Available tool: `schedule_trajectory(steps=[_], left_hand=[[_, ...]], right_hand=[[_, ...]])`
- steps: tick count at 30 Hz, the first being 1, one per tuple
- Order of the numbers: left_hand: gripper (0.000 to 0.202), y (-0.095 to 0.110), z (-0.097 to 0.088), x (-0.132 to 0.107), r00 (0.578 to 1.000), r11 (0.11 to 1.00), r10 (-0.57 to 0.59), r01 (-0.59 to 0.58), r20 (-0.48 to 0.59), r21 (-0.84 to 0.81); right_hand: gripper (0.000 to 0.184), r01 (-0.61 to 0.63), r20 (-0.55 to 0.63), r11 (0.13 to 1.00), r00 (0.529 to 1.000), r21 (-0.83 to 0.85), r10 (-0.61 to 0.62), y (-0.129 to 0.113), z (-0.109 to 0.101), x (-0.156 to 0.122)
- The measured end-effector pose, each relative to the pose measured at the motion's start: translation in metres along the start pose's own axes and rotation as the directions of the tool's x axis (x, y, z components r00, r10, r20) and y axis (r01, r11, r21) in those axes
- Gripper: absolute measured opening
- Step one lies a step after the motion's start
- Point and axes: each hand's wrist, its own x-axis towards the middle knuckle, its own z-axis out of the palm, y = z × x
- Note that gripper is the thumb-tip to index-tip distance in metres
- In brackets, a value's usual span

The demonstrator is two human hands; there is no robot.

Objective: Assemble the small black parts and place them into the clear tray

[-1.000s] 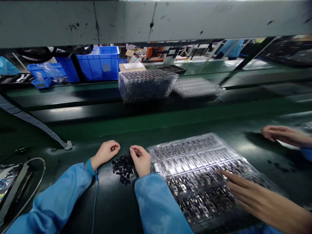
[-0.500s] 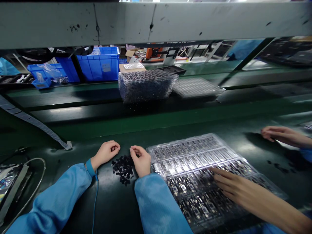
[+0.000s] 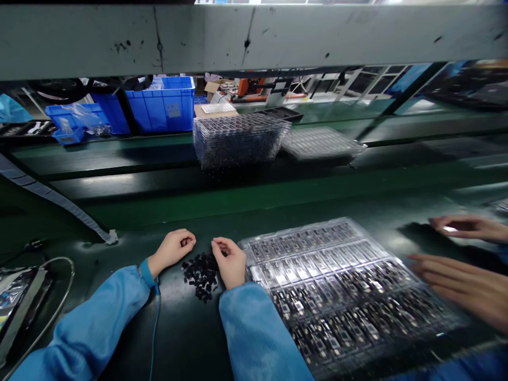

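Note:
My left hand (image 3: 174,247) rests at the upper left of a pile of small black pieces (image 3: 201,278) on the dark bench. Its fingers are curled with the tips together, and whether anything is between them cannot be made out. On the pile's other side, my right hand (image 3: 230,263) is closed in a pinch, thumb against fingers; anything held there is too small to tell. Just right of this hand lies a clear plastic tray (image 3: 257,239) with rows of small metallic and black parts. A blue cord (image 3: 157,312) runs down from my left wristband (image 3: 146,272).
A co-worker's hands (image 3: 462,286) are at the tray's right edge. Stacked clear trays (image 3: 240,143), another tray pile (image 3: 321,144) and blue bins (image 3: 169,108) stand on the shelf behind. A grey beam (image 3: 286,39) crosses overhead. At left runs a wrapped cable (image 3: 59,201).
The co-worker's nearer hand has moved right, off the middle of the tray toward their other hand. My hands, the black pieces and the tray look unmoved.

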Motion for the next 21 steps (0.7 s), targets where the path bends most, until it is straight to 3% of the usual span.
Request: schedule_trajectory(steps=[21], left_hand=[[0.016,-0.0022,0.0008,-0.0003,1.000,1.000,-0.005,0.005,0.005,-0.002]], right_hand=[[0.016,0.000,0.003,1.000,1.000,-0.018,0.000,-0.0012,0.0001,-0.0002]])
